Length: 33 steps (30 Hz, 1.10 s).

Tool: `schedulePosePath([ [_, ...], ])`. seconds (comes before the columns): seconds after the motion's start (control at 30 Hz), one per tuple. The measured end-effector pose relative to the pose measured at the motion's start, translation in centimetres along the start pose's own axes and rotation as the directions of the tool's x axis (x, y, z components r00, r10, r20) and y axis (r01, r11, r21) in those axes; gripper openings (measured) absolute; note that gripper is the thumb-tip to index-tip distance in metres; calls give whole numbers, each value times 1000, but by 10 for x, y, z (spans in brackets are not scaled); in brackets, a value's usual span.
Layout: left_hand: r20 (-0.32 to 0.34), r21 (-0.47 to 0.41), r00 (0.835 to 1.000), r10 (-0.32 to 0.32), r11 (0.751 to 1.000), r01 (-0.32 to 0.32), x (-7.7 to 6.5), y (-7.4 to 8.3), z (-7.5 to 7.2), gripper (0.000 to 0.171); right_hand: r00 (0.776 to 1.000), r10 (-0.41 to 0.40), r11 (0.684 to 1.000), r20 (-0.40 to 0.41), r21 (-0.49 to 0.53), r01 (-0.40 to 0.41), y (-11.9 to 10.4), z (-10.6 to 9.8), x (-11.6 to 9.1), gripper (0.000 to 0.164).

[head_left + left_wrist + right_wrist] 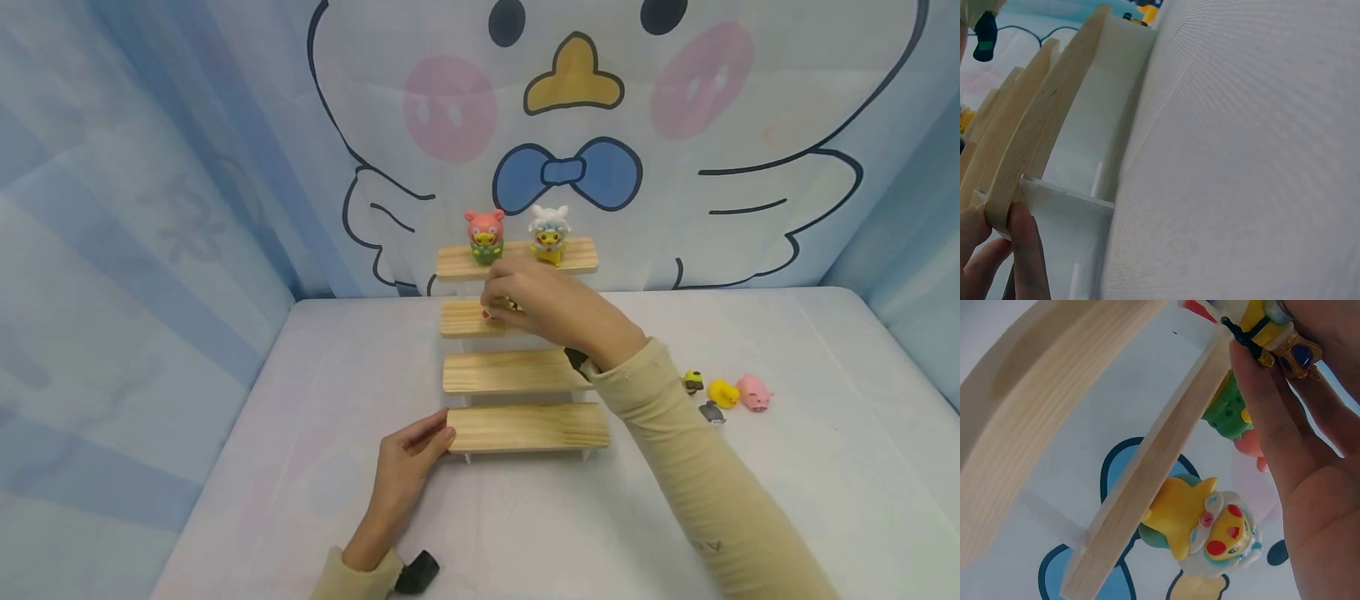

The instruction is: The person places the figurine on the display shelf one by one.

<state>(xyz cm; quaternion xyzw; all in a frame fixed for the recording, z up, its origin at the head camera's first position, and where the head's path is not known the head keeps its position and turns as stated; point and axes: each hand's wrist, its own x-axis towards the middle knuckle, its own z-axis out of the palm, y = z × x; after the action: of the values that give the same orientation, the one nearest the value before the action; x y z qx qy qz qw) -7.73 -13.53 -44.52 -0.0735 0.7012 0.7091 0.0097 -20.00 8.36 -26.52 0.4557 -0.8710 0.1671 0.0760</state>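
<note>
A four-tier display stand with pale wooden shelves is centred on the table. My left hand point(408, 467) pinches the left end of its lowest shelf point(528, 427); the left wrist view has the fingers point(1029, 250) round the board's end. Over the second shelf from the top point(468, 319), my right hand point(555, 308) grips a small figurine point(1260, 325) with yellow, white and gold-brown parts and a dark rod, mostly hidden in the head view. On the top shelf stand a pink-hooded figurine point(486, 237) with a green body and a white-hooded yellow figurine point(550, 233).
Right of the stand, near my right sleeve point(705, 458), lie a pink pig toy point(753, 392), a yellow duck toy point(723, 393), a grey toy point(712, 413) and a yellow-green and dark toy point(693, 382). A printed curtain point(787, 108) hangs behind the table.
</note>
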Motion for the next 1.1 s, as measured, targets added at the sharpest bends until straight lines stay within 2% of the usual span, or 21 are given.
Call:
schedulePosePath([
  [0.8,-7,-11,1000,-8,1000,8,0,0,0,41,998,58,998,15,-38,-57,4,9,8,9],
  [1.1,-3,-16,1000,-10,1000,10,0,0,1,40,998,58,996,-9,-64,-59,4,7,4,20],
])
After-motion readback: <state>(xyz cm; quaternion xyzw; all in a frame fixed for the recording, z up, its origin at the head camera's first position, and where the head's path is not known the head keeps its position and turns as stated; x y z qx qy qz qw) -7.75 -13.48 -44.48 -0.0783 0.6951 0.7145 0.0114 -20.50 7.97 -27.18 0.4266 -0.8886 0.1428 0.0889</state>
